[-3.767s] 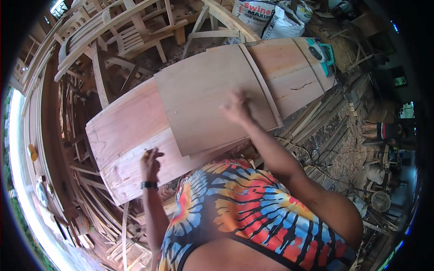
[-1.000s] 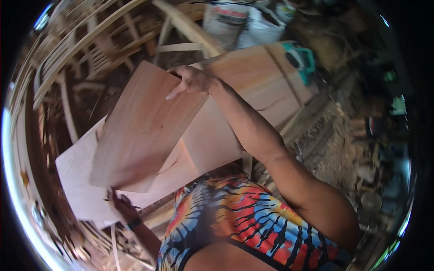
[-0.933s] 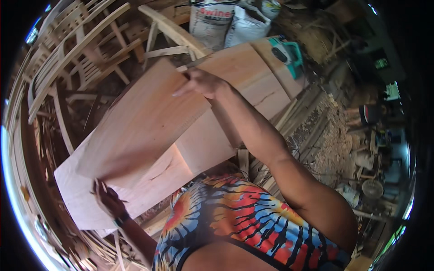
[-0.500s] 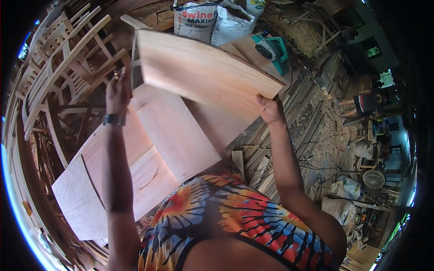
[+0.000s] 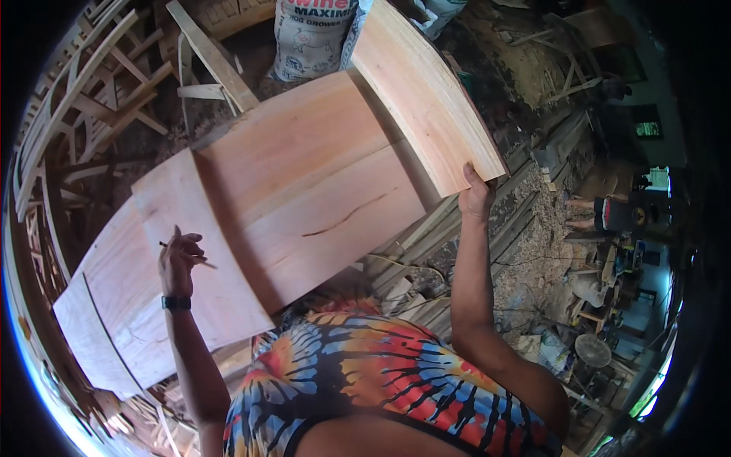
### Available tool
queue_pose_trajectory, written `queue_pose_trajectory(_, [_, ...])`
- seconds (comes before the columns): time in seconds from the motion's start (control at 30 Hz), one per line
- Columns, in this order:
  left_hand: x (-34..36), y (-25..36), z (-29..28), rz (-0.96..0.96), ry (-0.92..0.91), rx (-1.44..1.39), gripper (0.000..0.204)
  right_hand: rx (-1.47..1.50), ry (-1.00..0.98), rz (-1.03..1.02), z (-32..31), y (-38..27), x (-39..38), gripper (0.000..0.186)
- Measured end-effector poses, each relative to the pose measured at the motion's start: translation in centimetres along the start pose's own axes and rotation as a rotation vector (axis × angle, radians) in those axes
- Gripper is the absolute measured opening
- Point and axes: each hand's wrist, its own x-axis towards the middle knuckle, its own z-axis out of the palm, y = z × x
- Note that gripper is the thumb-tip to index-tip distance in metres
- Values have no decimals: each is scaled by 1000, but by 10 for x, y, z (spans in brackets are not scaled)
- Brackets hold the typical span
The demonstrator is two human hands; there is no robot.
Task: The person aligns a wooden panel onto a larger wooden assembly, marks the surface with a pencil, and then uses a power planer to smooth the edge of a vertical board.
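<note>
My right hand (image 5: 477,195) grips the lower right corner of a wide wooden board (image 5: 426,99), thumb on top, fingers hidden beneath. The board is raised and tilted at the right end of a large wooden panel (image 5: 304,160), which has a dark crack in its face. A second board (image 5: 199,251) lies across the panel's left part. Above that board, my left hand (image 5: 181,263) has its fingers curled around a thin pencil (image 5: 204,263), whose ends stick out on both sides. Further left, another panel piece (image 5: 91,327) shows beyond a dark seam.
Wooden chair frames (image 5: 99,99) are stacked at the far left. A printed sack (image 5: 312,46) stands behind the panel. Long timber strips (image 5: 525,206) and wood shavings (image 5: 544,259) cover the floor at right. Another person (image 5: 620,215) is off to the right, near a round fan (image 5: 592,350).
The held board has swung right and away from me, uncovering the large panel. My left hand has come down and nearer, over the second board. The planer is now mostly hidden behind the held board.
</note>
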Motion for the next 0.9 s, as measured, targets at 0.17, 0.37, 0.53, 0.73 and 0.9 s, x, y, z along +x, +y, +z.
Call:
queue_pose_trajectory(0.17, [0, -9, 67, 28, 72, 81, 37, 109, 42, 105, -1, 40, 6, 56])
queue_pose_trajectory(0.37, [19, 20, 165, 91, -72, 341, 39, 31, -122, 186, -5, 32, -12, 63])
queue_pose_trajectory(0.53, [41, -3, 187, 269, -87, 735, 33, -139, -229, 211, -5, 8, -33, 52])
queue_pose_trajectory(0.73, [35, -43, 165, 660, 218, 949, 12, -259, -272, 190, 0, 6, -42, 47])
queue_pose_trajectory(0.9, [30, -46, 158, 775, 264, 1045, 11, -241, -214, 282, -6, 1, -39, 53])
